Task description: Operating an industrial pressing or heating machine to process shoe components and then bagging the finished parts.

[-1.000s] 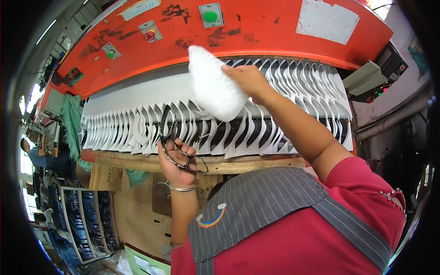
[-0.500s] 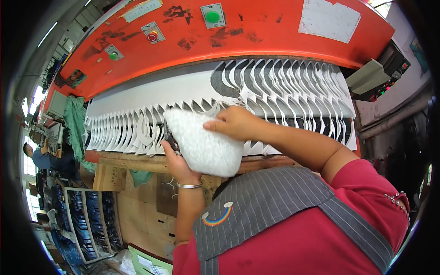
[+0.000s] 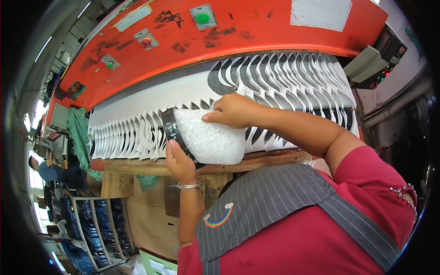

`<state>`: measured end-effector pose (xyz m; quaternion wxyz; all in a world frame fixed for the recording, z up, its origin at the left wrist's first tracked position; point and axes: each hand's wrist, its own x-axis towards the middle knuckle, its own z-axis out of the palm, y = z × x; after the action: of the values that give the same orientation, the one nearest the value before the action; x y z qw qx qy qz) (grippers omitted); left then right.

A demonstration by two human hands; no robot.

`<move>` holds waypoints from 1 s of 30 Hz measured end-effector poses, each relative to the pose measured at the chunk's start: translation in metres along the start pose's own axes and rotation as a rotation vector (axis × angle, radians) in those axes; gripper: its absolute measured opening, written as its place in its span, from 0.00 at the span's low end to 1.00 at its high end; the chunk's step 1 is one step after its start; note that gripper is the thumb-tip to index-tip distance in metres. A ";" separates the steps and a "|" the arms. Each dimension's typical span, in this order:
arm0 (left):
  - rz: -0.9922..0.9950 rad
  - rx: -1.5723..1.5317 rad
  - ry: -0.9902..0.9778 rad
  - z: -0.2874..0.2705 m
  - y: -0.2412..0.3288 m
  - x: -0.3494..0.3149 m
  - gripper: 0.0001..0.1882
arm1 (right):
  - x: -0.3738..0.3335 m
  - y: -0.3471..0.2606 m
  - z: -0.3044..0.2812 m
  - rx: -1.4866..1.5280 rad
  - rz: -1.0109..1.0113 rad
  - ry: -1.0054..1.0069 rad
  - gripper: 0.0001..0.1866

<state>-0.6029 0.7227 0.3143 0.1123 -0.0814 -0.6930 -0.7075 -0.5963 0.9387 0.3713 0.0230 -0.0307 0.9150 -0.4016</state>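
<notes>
My left hand (image 3: pixel 180 161) grips the lower edge of a dark cutting die (image 3: pixel 171 130), a curved band with white handwritten marks. White fleecy cut pieces (image 3: pixel 213 140) sit against the die, wide and rounded at the lower right. Across their top edge, my right hand (image 3: pixel 236 111) closes with the thumb on the white pile; its other fingers are partly hidden behind. Both are held tilted above the front of a sheet of white material (image 3: pixel 137 98), which is cut into rows of thin curved strips with dark gaps.
Behind the sheet rises a red machine beam (image 3: pixel 252 39) with a green button (image 3: pixel 202 18) and a red button (image 3: pixel 145 42). A wooden edge (image 3: pixel 256 163) runs along the front. Green cloth (image 3: pixel 79 137) hangs at left, near a shelf rack (image 3: pixel 98 229) and another person (image 3: pixel 48 170).
The white pieces and die have turned, so the die's dark marked side now faces me. My right hand has shifted slightly, keeping its hold on the fleecy pieces.
</notes>
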 end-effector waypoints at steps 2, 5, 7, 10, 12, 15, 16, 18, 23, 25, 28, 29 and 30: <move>0.076 0.165 -0.003 -0.008 -0.004 0.007 0.19 | -0.005 -0.015 0.003 -0.084 -0.021 -0.065 0.32; -0.114 0.073 0.006 -0.025 -0.004 0.025 0.23 | -0.019 -0.026 0.013 -0.126 -0.035 -0.135 0.31; -0.130 0.017 0.027 -0.024 -0.006 0.024 0.23 | -0.024 -0.028 0.016 -0.142 -0.028 -0.136 0.31; -0.174 -0.066 0.071 -0.022 -0.005 0.021 0.24 | -0.017 -0.022 0.013 -0.163 -0.049 -0.106 0.32; -0.118 0.041 -0.046 -0.024 -0.011 0.016 0.23 | 0.001 -0.017 -0.013 -0.195 -0.070 -0.120 0.32; 0.050 0.192 -0.047 -0.010 0.003 0.000 0.19 | 0.020 0.001 -0.033 -0.156 -0.024 -0.090 0.31; 0.065 0.189 -0.027 -0.007 0.004 -0.003 0.20 | 0.021 0.003 -0.030 -0.158 -0.025 -0.093 0.31; 0.105 0.191 0.046 -0.006 -0.006 0.006 0.20 | 0.020 0.004 -0.020 -0.092 -0.130 -0.054 0.31; -0.256 -0.169 0.171 -0.007 0.006 0.024 0.24 | -0.002 -0.016 0.023 -0.093 -0.136 -0.085 0.30; -0.201 -0.104 0.107 -0.018 -0.005 0.032 0.24 | -0.007 -0.020 0.026 -0.124 -0.104 -0.103 0.28; -0.381 -0.243 0.120 -0.033 -0.006 0.041 0.22 | -0.029 -0.031 0.029 -0.396 -0.218 -0.178 0.26; -0.373 -0.182 0.112 -0.030 -0.003 0.040 0.21 | -0.033 -0.022 0.037 -0.405 -0.272 -0.153 0.24; -0.373 -0.183 0.111 -0.031 -0.003 0.040 0.21 | -0.033 -0.019 0.040 -0.406 -0.271 -0.152 0.24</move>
<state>-0.6410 0.6903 0.3215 0.0095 0.0773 -0.6218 -0.7793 -0.5598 0.8996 0.3587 0.0311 -0.1870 0.9601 -0.2056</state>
